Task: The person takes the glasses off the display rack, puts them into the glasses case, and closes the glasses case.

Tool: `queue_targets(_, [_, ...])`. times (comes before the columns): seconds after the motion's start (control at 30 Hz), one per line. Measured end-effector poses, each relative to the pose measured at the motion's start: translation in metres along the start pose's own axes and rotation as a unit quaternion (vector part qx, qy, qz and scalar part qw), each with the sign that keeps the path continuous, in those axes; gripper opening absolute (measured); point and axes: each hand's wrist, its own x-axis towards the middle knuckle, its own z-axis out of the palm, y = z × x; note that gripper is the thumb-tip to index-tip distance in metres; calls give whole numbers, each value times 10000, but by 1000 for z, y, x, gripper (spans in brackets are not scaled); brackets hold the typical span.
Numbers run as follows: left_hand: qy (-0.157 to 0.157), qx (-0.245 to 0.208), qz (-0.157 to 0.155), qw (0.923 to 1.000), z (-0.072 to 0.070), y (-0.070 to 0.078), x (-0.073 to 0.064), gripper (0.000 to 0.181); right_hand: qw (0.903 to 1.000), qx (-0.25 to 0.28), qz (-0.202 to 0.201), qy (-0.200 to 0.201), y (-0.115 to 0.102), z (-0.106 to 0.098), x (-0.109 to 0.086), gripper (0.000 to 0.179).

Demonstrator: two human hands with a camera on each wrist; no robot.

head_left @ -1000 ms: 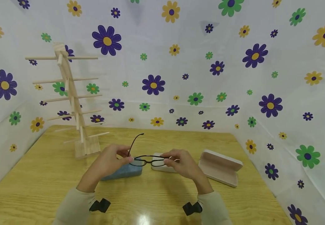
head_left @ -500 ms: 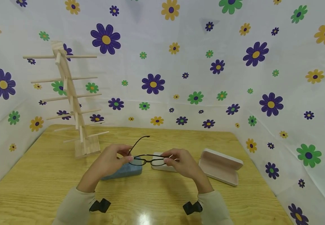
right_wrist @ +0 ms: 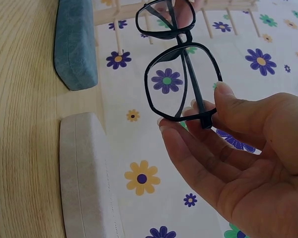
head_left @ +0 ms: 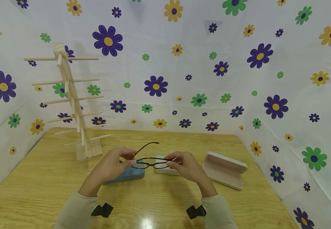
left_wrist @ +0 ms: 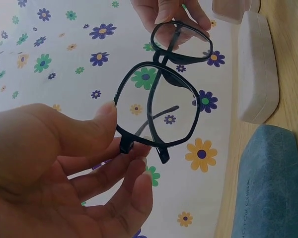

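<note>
In the head view a pair of black-framed eyeglasses (head_left: 151,164) is held up between the two hands above the table. My left hand (head_left: 114,164) pinches the left end of the frame with thumb and fingers. One thin temple arm (head_left: 145,146) slants from that hand up and to the right, behind the lenses. At the opposite end my right hand (head_left: 186,165) pinches the frame by the right lens. In the right wrist view its thumb lies on the rim, with fingertips (right_wrist: 165,126) behind. Below the glasses are a blue glasses case (head_left: 129,175) and a whitish glasses case (head_left: 165,171).
To the right an open glasses case (head_left: 222,171) with a pale pink inside lies on the wooden table (head_left: 151,203). A wooden rack with several pegs (head_left: 73,92) stands at the back left. Flower-printed cloth (head_left: 182,63) encloses the back and sides.
The temple arm at the left end has swung inward, its tip moving right and down toward the lenses. Both hands and the frame have stayed nearly in place.
</note>
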Motion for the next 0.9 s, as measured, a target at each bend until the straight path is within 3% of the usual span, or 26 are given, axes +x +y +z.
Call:
queue_targets(0.57, [-243, -151, 149, 9995, 0, 3, 0, 25, 9994, -56, 162, 311, 1, 1, 3, 18])
queue_targets(0.9, [-217, -121, 272, 9993, 6, -1, 3, 22, 9960, -102, 304, 831, 4, 4, 5, 12])
